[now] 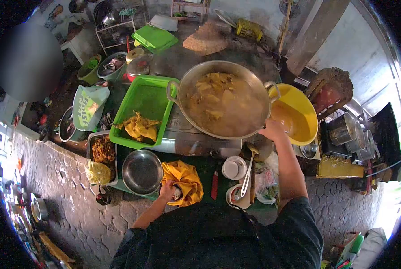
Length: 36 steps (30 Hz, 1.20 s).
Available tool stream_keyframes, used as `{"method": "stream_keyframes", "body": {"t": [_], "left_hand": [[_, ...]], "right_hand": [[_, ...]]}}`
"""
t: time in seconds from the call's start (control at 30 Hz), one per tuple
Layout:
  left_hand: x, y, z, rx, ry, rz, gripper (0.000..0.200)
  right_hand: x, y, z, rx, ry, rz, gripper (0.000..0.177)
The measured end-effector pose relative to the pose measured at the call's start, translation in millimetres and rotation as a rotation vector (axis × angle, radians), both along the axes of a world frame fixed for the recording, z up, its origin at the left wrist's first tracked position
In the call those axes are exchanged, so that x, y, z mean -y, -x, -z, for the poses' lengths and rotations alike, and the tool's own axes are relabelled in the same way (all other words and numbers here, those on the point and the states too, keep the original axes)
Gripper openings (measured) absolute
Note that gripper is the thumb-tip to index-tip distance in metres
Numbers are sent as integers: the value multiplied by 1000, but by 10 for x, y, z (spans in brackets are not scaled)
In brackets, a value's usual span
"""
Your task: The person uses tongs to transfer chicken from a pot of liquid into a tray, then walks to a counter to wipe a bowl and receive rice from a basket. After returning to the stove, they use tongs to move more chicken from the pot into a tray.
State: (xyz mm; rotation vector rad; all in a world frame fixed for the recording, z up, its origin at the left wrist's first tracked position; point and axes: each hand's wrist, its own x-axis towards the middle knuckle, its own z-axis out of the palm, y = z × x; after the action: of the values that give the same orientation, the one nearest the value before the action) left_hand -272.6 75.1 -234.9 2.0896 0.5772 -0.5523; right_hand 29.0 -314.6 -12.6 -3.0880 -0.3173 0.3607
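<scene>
My left hand (167,190) is at the left edge of a crumpled orange-yellow plastic bag or cloth (189,183), its fingers curled beside a small whitish thing in the opening. What exactly they grip is too small to make out. Against the lower right rim of a large two-handled metal pan (200,121) is my right hand (272,130), fingers bent together; whatever is in them is hidden. Steaming yellowish broth with pieces of meat (216,87) fills the pan. Close by that hand stands a yellow basin (311,112) with cloudy liquid.
A green tray (140,89) holds yellow cooked poultry (140,127). Nearer me are a round metal bowl (142,172), a red-handled knife (215,186), a white cup (234,168) and a long spoon (247,177). A tray of reddish-brown food (103,150) and another person stand left.
</scene>
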Motion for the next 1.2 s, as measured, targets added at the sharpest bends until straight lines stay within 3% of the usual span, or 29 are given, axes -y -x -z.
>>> {"method": "stream_keyframes", "body": {"t": [0.1,0.27,0.33,0.4,0.47,0.53,0.67,0.73,0.77,0.83,0.93,1.0,1.07,1.13,1.2], "left_hand": [[-34,28,180,-17,10,-8,30],[-106,78,542,64,27,-73,30],[-17,73,218,83,-19,-56,30],[-111,128,585,80,40,-83,31],[-94,138,557,80,102,-108,32],[5,55,36,56,-31,-21,33],[-121,121,641,87,1,-29,33],[-170,145,932,-28,298,-287,32],[-166,154,927,-27,297,-289,32],[-81,116,530,45,66,-102,31],[-145,159,775,91,89,-93,33],[-197,197,948,174,118,-73,33],[-208,240,1013,253,149,-52,34],[-75,152,436,181,-79,4,34],[-66,151,477,215,-106,3,34]], "right_hand": [[-189,-39,-134,-139,115,40,53],[-179,-55,-218,-129,161,16,49],[-195,168,-573,-135,234,51,47],[-159,413,-833,54,103,114,37],[-60,504,-790,150,80,96,40],[-36,524,-743,252,56,74,44],[-86,462,-624,150,-20,177,49],[-65,398,-507,90,-71,222,50],[-10,343,-389,116,-77,185,51],[74,273,-217,141,-83,146,51],[181,292,-111,197,-99,74,48],[203,341,-186,136,-263,128,42],[165,369,-314,90,-252,140,40],[121,410,-306,44,-235,166,38],[51,381,-152,179,-170,130,38]]}}
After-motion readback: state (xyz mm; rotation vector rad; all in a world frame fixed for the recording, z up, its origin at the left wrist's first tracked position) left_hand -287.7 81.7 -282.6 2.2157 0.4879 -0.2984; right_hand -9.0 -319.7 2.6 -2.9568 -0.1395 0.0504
